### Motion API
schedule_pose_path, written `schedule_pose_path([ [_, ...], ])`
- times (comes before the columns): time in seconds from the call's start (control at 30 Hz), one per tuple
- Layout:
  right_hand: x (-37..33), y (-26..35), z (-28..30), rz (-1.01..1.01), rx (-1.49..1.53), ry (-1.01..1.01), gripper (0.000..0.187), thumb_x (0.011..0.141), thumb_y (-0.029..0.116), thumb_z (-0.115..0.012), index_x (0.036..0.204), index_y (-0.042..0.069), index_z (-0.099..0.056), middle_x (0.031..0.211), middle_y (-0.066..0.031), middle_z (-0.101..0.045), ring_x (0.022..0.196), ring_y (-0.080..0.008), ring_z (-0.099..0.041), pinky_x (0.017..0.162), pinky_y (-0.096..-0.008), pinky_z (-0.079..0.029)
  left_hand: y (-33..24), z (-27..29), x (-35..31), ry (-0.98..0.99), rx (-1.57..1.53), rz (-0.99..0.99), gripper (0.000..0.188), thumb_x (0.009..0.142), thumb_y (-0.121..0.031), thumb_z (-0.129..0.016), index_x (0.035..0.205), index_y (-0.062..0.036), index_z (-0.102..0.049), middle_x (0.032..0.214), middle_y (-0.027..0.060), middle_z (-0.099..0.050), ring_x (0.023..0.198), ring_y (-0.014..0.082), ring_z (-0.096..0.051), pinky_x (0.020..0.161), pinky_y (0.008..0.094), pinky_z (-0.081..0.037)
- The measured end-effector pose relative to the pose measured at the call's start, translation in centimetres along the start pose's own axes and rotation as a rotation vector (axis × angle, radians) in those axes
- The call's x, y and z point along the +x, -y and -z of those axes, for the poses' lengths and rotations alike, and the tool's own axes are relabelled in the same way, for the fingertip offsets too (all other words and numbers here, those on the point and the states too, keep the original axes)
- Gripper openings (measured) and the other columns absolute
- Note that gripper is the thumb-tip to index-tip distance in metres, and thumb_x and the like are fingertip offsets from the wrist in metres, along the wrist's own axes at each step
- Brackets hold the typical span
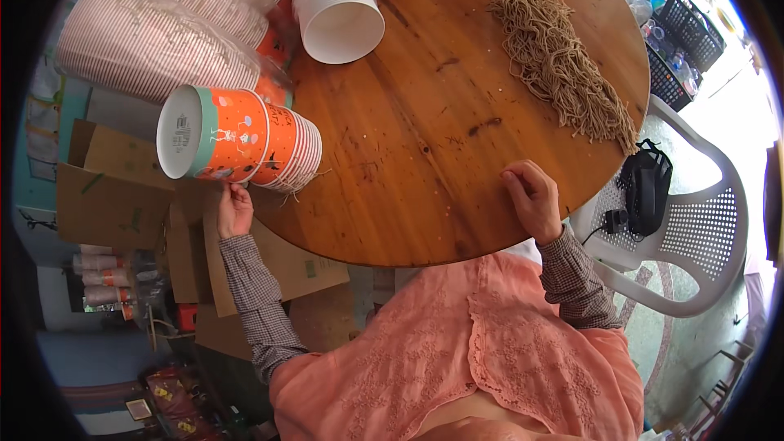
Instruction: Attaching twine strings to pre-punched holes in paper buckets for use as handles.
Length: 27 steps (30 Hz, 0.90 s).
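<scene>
A stack of orange paper buckets (237, 135) with white figures lies on its side at the table's left edge, its white base facing left. My left hand (235, 211) is closed in a pinch, its fingertips against the underside of the outermost bucket; what they grip, if anything, is hidden. A few loose strands of twine (296, 188) hang at the stack's right end. Over the table's right front part, my right hand (532, 200) is loosely curled, with nothing visible in it. Beyond it lies a long bundle of tan twine strands (563, 61).
Plastic-wrapped stacks of paper buckets (155, 37) crowd the far left, beside a white bucket stack (343, 28) with its mouth facing me. Cardboard boxes (114, 204) stand below the round wooden table (392, 188). A grey plastic chair (702, 220) bearing a black bag (649, 188) is at right.
</scene>
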State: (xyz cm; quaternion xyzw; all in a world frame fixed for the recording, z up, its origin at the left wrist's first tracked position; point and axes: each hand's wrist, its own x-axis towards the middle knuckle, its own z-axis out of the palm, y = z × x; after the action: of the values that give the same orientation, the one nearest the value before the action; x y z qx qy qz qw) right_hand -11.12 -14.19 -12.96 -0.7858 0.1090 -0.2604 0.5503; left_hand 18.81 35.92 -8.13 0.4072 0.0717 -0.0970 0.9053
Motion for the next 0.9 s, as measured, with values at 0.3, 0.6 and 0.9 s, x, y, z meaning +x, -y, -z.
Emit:
schedule_pose_path([
  [0.3, 0.4, 0.3, -0.1, -0.036, -0.084, 0.047, 0.007, 0.089, 0.004, -0.06, 0.091, -0.002, -0.062, 0.083, -0.0117, -0.06, 0.073, -0.0211, -0.059, 0.065, -0.0277, -0.046, 2.5, -2.1, -3.5, 0.019, 0.033, -0.075, 0.018, 0.097, -0.019, -0.057, 0.108, -0.0049, -0.061, 0.09, 0.0014, -0.064, 0.075, 0.0099, -0.058, 0.066, 0.0212, -0.05],
  [0.6, 6.3, 5.5, -8.0, 0.004, 0.114, 0.429, 0.02, 0.09, 0.009, -0.062, 0.107, -0.001, -0.063, 0.096, -0.0112, -0.065, 0.086, -0.0176, -0.063, 0.075, -0.0289, -0.052, -0.6, 3.7, -4.8, 0.169, -0.003, 0.088, 0.021, 0.1, -0.017, -0.05, 0.116, -0.0073, -0.058, 0.092, 0.0012, -0.064, 0.074, 0.0088, -0.057, 0.065, 0.0237, -0.049],
  [0.9, 8.1, 5.5, -21.4, 0.333, 0.101, 0.558, 0.083, 0.085, 0.014, -0.069, 0.151, 0.014, -0.02, 0.151, -0.0192, -0.027, 0.132, -0.0359, -0.042, 0.107, -0.0415, -0.041, 8.2, -2.0, -6.0, -0.001, 0.762, -0.608, 0.064, 0.098, -0.037, -0.054, 0.147, -0.0031, -0.029, 0.147, 0.0111, -0.038, 0.125, 0.0213, -0.046, 0.102, 0.0357, -0.039],
])
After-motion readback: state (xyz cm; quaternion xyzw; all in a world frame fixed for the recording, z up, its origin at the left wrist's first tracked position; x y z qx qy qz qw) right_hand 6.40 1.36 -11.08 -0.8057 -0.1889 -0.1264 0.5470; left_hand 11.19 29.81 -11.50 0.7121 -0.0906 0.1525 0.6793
